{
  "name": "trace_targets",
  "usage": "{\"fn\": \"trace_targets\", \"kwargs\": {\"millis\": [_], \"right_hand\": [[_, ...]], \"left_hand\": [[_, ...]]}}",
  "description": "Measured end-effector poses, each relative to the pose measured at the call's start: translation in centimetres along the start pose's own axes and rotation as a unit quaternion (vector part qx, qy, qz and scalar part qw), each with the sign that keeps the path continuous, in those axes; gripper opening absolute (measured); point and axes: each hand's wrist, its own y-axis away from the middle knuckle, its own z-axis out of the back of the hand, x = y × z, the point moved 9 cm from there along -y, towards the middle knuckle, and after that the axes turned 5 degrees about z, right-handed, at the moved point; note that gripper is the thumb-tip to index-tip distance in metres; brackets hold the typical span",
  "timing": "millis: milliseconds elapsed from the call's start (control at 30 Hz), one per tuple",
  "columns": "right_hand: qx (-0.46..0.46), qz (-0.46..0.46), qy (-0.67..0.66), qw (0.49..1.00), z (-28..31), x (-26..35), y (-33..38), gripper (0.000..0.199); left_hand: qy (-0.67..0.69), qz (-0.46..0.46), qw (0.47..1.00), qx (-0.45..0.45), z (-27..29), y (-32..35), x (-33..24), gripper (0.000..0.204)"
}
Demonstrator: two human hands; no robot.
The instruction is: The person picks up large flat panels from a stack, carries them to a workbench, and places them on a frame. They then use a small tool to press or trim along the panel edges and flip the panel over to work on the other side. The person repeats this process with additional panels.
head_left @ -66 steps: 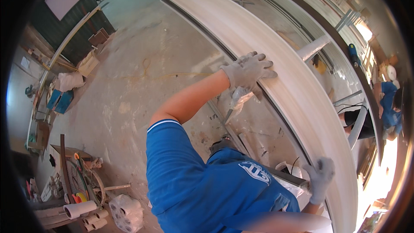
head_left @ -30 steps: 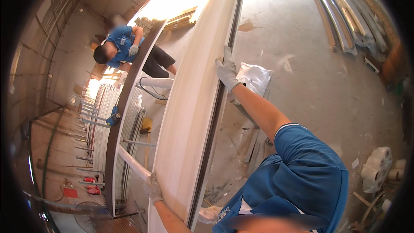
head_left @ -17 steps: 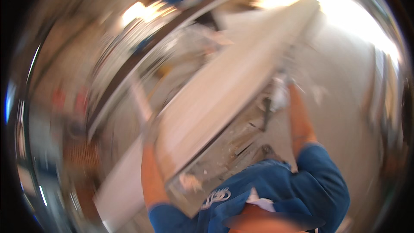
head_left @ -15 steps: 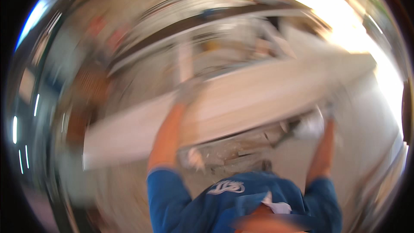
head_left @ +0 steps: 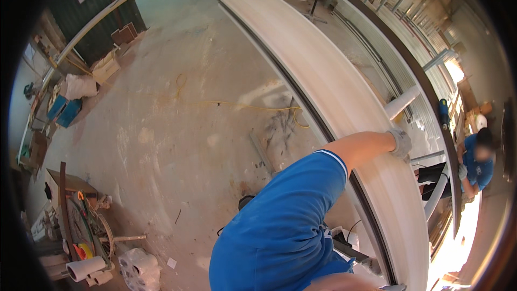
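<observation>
A long pale panel [head_left: 318,59] with a dark strip along its near edge runs from the upper middle down to the lower right. My left arm reaches across it, and my left hand [head_left: 400,144], in a grey glove, grips its far edge, the fingers curled over the side. At the bottom rim of the picture, only a sliver of my right hand [head_left: 394,288], gloved too, shows by the panel's near edge. Its fingers are cut off from view.
Beyond the panel lies a dark-topped beam [head_left: 398,48] bearing a blue-handled tool [head_left: 443,113]; a co-worker [head_left: 478,164] stands beside it. A yellow cord [head_left: 242,106] crosses the floor. Plastic-wrapped rolls [head_left: 140,269] and a spoked wheel [head_left: 105,234] are at lower left.
My view has swung to the left, so the panel now runs steeply up the right side. The blur is gone. My left hand stays at the panel's far edge; my right is nearly out of view.
</observation>
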Motion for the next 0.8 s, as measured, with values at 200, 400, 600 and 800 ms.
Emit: {"fn": "trace_targets", "kwargs": {"millis": [200,400,600,800], "right_hand": [[0.000,-0.006,0.005,1.000,-0.5,0.5,0.5,0.054],[-0.003,-0.013,0.006,1.000,0.2,0.6,0.1,0.055],[-0.001,-0.014,0.003,1.000,0.6,-0.2,-0.6,0.055],[0.005,-0.015,0.006,1.000,1.6,-2.3,-2.9,0.056]], "left_hand": [[0.009,0.004,1.000,0.004,-0.7,-1.1,0.0,0.054],[0.005,-0.001,1.000,-0.001,-0.4,-1.5,-0.3,0.057],[-0.016,0.009,1.000,-0.007,-0.3,-1.9,-0.4,0.059],[-0.007,0.034,0.999,-0.015,-1.7,-3.0,0.3,0.056]]}}
